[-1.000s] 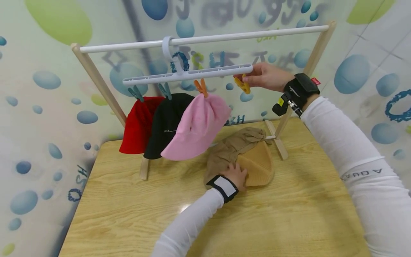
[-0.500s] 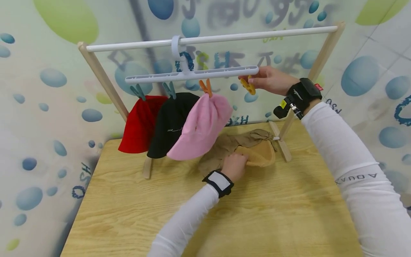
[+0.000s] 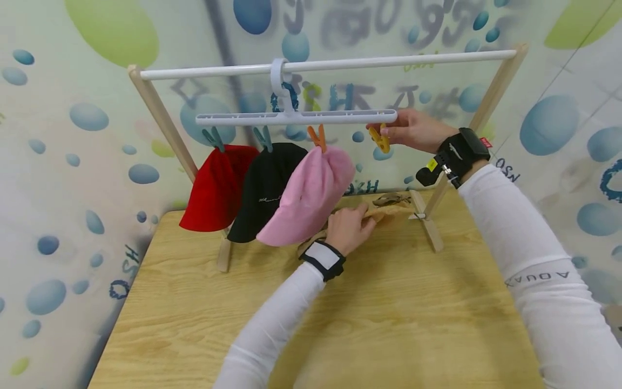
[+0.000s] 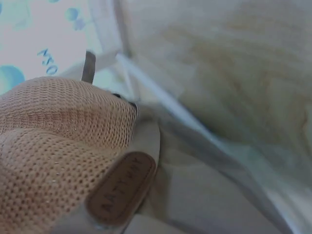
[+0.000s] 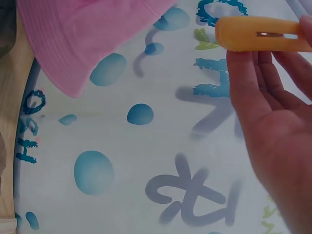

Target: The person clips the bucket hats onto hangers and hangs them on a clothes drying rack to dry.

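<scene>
My left hand (image 3: pixel 351 229) grips the edge of a tan hat (image 3: pixel 389 212), seen nearly edge-on behind the fingers. In the left wrist view the hat (image 4: pixel 53 161) shows a knitted mesh and a brown oval label (image 4: pixel 121 189); the hand itself is not visible there. Up at the right end of the white hanger (image 3: pixel 301 117), my right hand (image 3: pixel 420 131) pinches a yellow clothespin (image 3: pixel 380 139). The right wrist view shows this clothespin (image 5: pixel 263 34) between thumb and fingers. Red (image 3: pixel 214 189), black (image 3: pixel 264 194) and pink (image 3: pixel 311 197) bucket hats hang from other clips.
The hanger hooks over a white rail (image 3: pixel 389 62) on wooden legs (image 3: pixel 498 89). Brown crumpled cloth (image 3: pixel 391 198) lies on the wooden table (image 3: pixel 389 324) behind the left hand. A patterned wall (image 3: pixel 87 162) stands close behind the rack.
My left hand has taken hold of the tan hat's edge and moved back and slightly left, tipping the hat up. The right hand stays at the hanger's end with the yellow clothespin.
</scene>
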`<state>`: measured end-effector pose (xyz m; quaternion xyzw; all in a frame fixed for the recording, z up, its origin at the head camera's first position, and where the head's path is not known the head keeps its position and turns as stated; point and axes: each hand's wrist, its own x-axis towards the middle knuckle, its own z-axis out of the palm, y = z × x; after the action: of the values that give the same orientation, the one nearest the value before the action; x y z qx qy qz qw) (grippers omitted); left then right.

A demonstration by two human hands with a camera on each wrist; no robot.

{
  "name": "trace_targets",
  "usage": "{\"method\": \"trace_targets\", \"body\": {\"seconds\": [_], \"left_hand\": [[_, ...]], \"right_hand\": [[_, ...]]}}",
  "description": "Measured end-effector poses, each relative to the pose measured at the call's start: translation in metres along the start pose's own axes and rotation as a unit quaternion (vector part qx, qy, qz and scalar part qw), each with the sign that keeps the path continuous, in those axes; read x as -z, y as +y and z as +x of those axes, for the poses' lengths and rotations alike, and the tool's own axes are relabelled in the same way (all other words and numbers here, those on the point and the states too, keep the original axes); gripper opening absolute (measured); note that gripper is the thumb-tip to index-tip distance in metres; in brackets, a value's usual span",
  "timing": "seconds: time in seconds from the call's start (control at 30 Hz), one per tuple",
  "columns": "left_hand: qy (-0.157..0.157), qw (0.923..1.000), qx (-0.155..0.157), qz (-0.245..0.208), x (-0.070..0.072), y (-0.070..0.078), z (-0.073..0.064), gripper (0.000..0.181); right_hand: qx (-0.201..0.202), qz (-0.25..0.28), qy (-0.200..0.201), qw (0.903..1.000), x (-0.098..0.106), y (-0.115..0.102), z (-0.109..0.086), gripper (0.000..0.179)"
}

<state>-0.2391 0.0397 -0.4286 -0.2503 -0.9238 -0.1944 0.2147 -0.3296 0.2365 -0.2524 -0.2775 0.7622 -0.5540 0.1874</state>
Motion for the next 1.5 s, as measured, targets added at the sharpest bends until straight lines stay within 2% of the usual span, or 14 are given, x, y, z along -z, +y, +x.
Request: {"method": "trace_targets", "body": {"seconds": [0.13, 0.3, 0.5, 0.57, 0.67, 0.8, 0.9, 1.07, 1.17, 1.27, 1.5], "left_hand": [[0.049, 0.9987, -0.008, 0.012, 0.012, -0.008, 0.013, 0.026], [0.062, 0.998, 0.012, 0.005, 0.025, -0.016, 0.027, 0.015], [0.076, 0.9954, 0.054, -0.024, 0.031, -0.024, 0.037, 0.015], [0.073, 0.9946, 0.062, -0.041, 0.033, -0.026, 0.04, 0.014], [0.062, 0.9917, 0.068, -0.09, 0.037, -0.028, 0.044, 0.015], [0.031, 0.981, 0.079, -0.174, 0.043, -0.031, 0.049, 0.019], [0.006, 0.9758, 0.085, -0.201, 0.047, -0.033, 0.05, 0.017], [-0.014, 0.9774, 0.093, -0.189, 0.051, -0.035, 0.05, 0.015], [-0.012, 0.9783, 0.103, -0.18, 0.052, -0.034, 0.05, 0.021], [-0.003, 0.9794, 0.11, -0.169, 0.053, -0.032, 0.051, 0.02], [0.006, 0.9828, 0.108, -0.15, 0.056, -0.025, 0.058, 0.019]], "right_hand": [[0.002, 0.009, 0.002, 1.0, -0.001, 0.002, -0.001, 0.048], [0.0, 0.012, -0.003, 0.9999, -0.002, 0.001, -0.002, 0.048], [-0.011, 0.018, 0.005, 0.9998, -0.004, 0.001, -0.001, 0.045], [-0.012, 0.019, 0.008, 0.9997, -0.005, 0.001, -0.001, 0.045], [-0.012, 0.014, 0.013, 0.9997, -0.005, 0.001, 0.001, 0.043], [-0.011, 0.006, 0.019, 0.9997, -0.007, 0.001, 0.004, 0.041], [-0.009, 0.005, 0.022, 0.9997, -0.008, 0.002, 0.005, 0.039], [-0.01, 0.002, 0.025, 0.9996, -0.011, 0.004, 0.006, 0.037], [-0.012, -0.016, 0.03, 0.9993, -0.013, 0.005, 0.007, 0.037], [-0.01, -0.033, 0.037, 0.9987, -0.015, 0.007, 0.008, 0.036], [0.024, -0.019, 0.062, 0.9976, -0.018, 0.011, 0.009, 0.029]]}}
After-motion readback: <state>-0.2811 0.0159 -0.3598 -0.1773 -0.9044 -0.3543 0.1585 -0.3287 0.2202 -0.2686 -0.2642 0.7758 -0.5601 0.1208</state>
